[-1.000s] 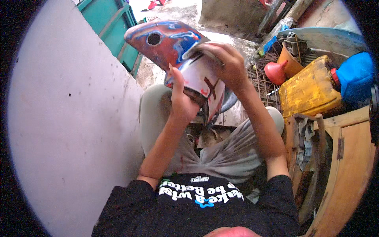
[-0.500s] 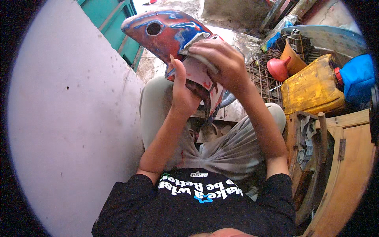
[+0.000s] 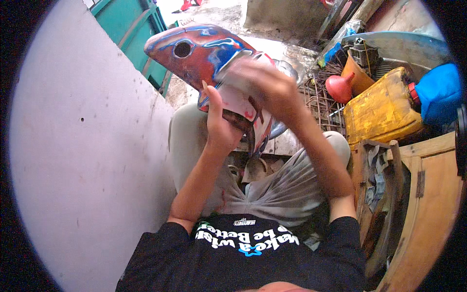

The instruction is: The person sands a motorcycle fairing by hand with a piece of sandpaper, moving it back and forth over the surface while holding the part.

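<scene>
A curved red, blue and white painted panel point(image 3: 194, 53) with a round hole is held up over my knees. My left hand point(image 3: 220, 125) grips its lower white edge from below. My right hand point(image 3: 265, 87) lies blurred on the panel's top right surface, pressing a pale sheet point(image 3: 233, 65) against it; the sheet is too smeared to tell its kind. I sit with grey trousers point(image 3: 282, 190) and black sleeves.
A pale wall point(image 3: 82, 160) fills the left. A teal door frame point(image 3: 131, 24) stands behind it. On the right are a yellow jerrycan point(image 3: 384, 109), a red funnel point(image 3: 338, 87), a blue container point(image 3: 438, 92), a wire grid point(image 3: 316, 100) and a wooden cabinet point(image 3: 428, 194).
The panel has tilted and risen toward the upper left. My right hand has slid across its top surface and is now motion-blurred. My left hand keeps its hold.
</scene>
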Motion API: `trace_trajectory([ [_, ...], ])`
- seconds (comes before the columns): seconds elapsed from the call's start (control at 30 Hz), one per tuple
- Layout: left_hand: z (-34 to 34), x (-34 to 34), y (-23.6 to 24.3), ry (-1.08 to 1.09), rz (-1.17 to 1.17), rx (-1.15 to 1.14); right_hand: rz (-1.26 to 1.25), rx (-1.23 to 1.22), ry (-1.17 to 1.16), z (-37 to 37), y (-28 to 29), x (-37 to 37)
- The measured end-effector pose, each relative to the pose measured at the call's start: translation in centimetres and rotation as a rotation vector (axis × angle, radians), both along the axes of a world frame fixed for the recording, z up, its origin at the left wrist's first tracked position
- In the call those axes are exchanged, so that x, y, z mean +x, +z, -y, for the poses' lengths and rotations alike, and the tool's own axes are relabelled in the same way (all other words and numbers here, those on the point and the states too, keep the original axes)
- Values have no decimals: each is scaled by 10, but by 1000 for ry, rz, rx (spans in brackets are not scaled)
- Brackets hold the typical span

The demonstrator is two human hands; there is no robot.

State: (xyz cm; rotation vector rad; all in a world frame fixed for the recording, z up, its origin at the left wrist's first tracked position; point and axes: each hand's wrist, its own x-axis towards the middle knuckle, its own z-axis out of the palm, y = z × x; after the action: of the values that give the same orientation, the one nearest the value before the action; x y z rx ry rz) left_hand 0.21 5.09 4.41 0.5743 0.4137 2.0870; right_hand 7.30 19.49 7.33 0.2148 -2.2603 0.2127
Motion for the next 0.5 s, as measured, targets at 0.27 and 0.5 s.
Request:
trace_trajectory([
  [0.27, 4, -2, -4, 32, -65, -37, -68, -6, -38, -6, 3, -2],
  [0.5, 4, 1, -1, 23, -53, -64, 64, -202, -196, -22, 2, 7],
])
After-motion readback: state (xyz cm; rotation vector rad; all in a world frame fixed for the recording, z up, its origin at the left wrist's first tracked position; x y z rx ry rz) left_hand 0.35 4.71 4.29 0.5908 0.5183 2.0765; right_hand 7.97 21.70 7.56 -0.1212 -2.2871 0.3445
